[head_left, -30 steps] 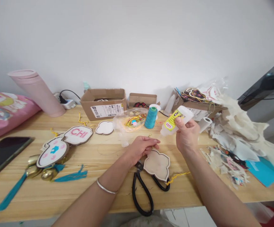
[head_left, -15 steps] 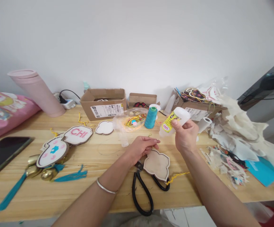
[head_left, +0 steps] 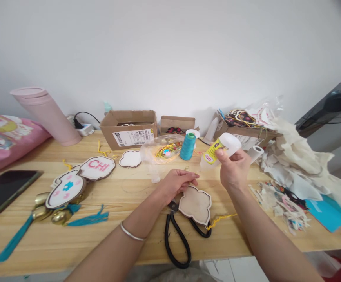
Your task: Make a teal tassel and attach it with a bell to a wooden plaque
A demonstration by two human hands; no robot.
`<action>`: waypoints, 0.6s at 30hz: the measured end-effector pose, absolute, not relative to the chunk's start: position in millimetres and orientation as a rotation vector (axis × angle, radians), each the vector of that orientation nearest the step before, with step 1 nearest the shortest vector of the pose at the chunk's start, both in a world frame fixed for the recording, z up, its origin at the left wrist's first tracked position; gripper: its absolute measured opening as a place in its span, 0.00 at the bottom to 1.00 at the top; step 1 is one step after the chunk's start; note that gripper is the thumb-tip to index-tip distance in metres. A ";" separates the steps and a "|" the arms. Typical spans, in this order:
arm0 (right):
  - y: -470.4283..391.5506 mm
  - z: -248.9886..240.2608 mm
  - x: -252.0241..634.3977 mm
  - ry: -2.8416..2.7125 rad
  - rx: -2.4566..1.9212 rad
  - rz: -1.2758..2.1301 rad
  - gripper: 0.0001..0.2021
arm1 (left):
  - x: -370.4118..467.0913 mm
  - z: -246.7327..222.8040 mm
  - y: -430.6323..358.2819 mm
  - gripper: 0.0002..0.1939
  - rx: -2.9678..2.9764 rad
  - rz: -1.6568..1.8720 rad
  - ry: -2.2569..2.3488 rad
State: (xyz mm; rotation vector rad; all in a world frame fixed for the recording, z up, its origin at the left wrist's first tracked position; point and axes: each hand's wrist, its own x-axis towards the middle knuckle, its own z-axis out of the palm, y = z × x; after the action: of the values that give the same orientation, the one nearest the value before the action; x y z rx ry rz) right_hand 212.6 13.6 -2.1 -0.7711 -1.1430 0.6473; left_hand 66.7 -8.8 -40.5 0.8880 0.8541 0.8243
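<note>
1. two black-handled scissors [head_left: 178,235] loops lie nearest me at the counter [head_left: 123,196] edge, partly under the wooden cloud-shaped blank [head_left: 195,203].
2. my left hand [head_left: 175,184] rests with fingers curled on that blank's top edge.
3. my right hand [head_left: 233,168] is clamped on the tilted glue bottle [head_left: 219,150], above the counter.
4. beyond stands a teal thread spool [head_left: 188,145].

Tilted glue bottle [head_left: 217,152] above cloud-shaped wooden piece [head_left: 195,203].

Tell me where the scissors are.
The scissors lie at the table's near edge, partly under the wooden plaque by the left hand.
</note>
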 end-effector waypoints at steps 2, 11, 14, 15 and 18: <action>12.9 -1.0 211.9 -1.149 -0.764 0.661 0.09 | 67.1 -40.3 -9.2 0.14 0.888 0.824 0.856; 7.3 -1.8 206.4 -1.302 -0.770 0.638 0.09 | 67.2 -38.1 -10.8 0.13 0.906 0.812 0.873; 3.9 -0.6 205.5 -1.364 -0.780 0.599 0.09 | 67.2 -36.1 -11.4 0.12 0.917 0.815 0.893; 3.0 -0.3 205.4 -1.378 -0.788 0.589 0.09 | 67.3 -35.6 -11.5 0.12 0.919 0.816 0.897; 2.2 -0.6 206.2 -1.374 -0.810 0.586 0.10 | 67.6 -35.1 -11.6 0.12 0.922 0.815 0.901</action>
State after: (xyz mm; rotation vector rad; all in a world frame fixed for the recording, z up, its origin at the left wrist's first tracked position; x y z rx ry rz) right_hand 206.2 2.2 -0.6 -0.8097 -1.3736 0.5863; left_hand 67.6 -11.6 -35.1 0.9216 0.9010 0.8147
